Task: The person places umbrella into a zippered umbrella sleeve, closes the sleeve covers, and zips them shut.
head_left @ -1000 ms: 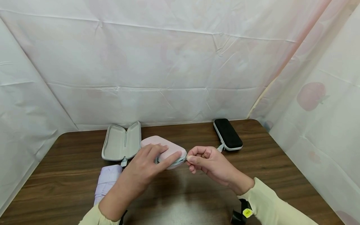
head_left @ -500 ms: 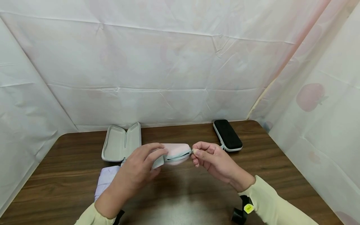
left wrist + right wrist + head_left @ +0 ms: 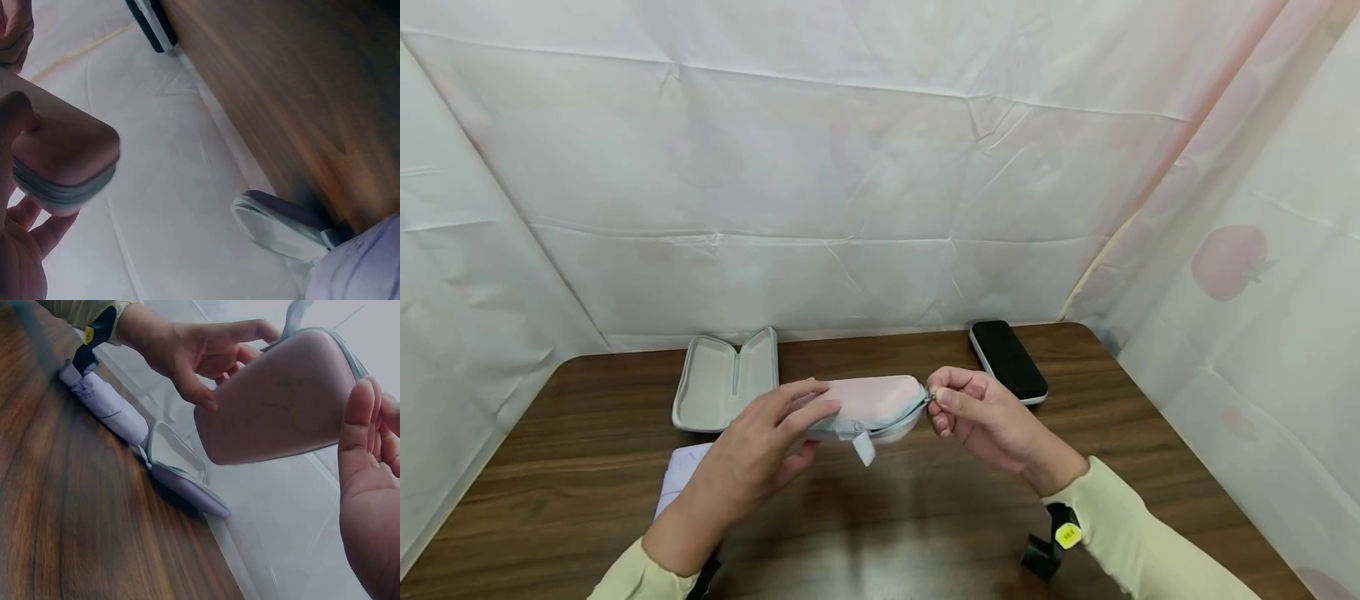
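Note:
A pink zip case (image 3: 874, 398) with a pale grey-blue zipper band and a small fabric tab (image 3: 864, 448) is held up above the table. My left hand (image 3: 767, 433) grips its left end, thumb on one side and fingers on the other, as the right wrist view shows. At the case's right corner my right hand (image 3: 988, 417) pinches the zipper pull (image 3: 931, 397) between thumb and forefinger. The zipper shows a dark gap along the near side by that corner. In the left wrist view the rounded end of the pink case (image 3: 65, 147) sits in my left hand.
Behind my left hand an unzipped case (image 3: 724, 383) lies spread on the wooden table (image 3: 865, 533), pale inside. A folded lavender umbrella (image 3: 112, 406) lies in front of it, partly under my left arm. At the back right rests a black case (image 3: 1009, 360) with white edging.
My left hand has lifted and turned the pink case so its zipper side faces me, and the tab now hangs down. My right hand has moved right and slightly up with the pull.

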`<state>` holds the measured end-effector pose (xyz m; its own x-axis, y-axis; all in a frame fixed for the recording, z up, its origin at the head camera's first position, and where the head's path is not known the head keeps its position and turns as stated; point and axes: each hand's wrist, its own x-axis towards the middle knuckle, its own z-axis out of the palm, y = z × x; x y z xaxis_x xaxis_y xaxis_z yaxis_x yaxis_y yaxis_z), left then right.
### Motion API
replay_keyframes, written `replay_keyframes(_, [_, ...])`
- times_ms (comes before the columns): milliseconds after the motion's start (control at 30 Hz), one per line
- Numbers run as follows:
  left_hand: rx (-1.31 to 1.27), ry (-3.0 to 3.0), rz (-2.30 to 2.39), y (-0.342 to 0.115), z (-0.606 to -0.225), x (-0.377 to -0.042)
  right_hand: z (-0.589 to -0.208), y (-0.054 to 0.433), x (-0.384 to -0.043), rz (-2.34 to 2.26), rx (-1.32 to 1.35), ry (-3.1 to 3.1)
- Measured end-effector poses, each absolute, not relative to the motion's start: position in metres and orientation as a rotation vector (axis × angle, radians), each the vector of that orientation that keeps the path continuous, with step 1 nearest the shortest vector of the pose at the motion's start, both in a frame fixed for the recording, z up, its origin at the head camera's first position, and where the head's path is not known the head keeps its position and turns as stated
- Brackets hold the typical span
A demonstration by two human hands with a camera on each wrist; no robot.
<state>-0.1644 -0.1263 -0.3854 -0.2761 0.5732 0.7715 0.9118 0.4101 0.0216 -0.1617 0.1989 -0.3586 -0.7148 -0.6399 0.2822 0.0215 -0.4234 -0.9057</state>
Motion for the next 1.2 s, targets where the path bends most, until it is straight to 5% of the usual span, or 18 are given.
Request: replay_keyframes(1200, [-1.168, -2.134, -0.365, -0.125, -0.388, -0.159, -0.357, 0.184, -0.149, -2.152, -0.875, 1.652])
